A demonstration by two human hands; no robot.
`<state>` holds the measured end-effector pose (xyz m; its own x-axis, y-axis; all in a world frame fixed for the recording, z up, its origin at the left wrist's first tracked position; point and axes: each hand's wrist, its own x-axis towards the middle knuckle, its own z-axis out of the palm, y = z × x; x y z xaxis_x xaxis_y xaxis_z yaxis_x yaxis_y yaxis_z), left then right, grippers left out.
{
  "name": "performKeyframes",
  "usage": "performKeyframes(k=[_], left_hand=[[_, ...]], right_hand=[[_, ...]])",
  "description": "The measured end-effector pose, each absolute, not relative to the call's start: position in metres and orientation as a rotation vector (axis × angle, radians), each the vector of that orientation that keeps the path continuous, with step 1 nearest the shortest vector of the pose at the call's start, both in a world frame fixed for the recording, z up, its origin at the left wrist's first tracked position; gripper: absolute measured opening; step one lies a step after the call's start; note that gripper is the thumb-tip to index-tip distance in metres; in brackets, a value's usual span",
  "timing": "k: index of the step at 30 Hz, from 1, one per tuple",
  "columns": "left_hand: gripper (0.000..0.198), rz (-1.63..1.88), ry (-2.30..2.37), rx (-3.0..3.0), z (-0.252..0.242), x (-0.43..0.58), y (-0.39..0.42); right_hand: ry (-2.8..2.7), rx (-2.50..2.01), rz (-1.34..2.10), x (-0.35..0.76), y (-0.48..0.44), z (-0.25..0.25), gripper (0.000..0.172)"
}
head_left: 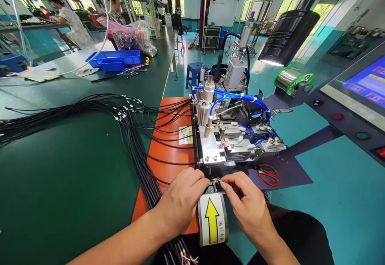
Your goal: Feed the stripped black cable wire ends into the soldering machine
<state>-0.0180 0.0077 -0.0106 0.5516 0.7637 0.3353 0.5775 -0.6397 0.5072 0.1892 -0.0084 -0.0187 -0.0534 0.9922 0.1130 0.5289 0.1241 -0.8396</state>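
Note:
My left hand (pixel 188 191) is closed at the front edge of the machine (pixel 213 152). A black cable (pixel 161 181) runs in under its fingers, and thin coloured wires (pixel 217 180) come out beyond its fingertips. My right hand (pixel 248 201) pinches the ends of these wires between thumb and forefinger. Between and below my hands is a round metal part with a white label and a yellow arrow (pixel 213 220). A thick bundle of black cables (pixel 140 156) lies to the left, and several single cables cross the orange plate (pixel 171 148) into the machine's side.
Red-handled scissors (pixel 268 175) lie right of the machine. A solder spool (pixel 293 80), a black lamp (pixel 290 36) and a control panel with a screen (pixel 361 84) stand farther right. A blue tray (pixel 116 59) sits on the green table (pixel 75 181). Co-workers (pixel 72 20) sit behind, left.

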Motion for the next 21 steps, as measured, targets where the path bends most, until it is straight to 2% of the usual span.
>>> performKeyframes(k=[11, 16, 21], left_hand=[[0.022, 0.78, 1.105, 2.446, -0.0088, -0.0169, 0.0067], [0.022, 0.783, 1.109, 2.435, -0.0103, -0.0169, 0.0064], [0.023, 0.77, 1.099, 2.42, -0.0103, -0.0185, 0.0061]], right_hand=[[-1.685, -1.464, 0.783, 0.1872, -0.0077, -0.0216, 0.016], [-1.46, -1.642, 1.092, 0.1929, -0.0099, -0.0209, 0.027], [-1.196, -1.56, 1.478, 0.1934, -0.0083, -0.0218, 0.038]])
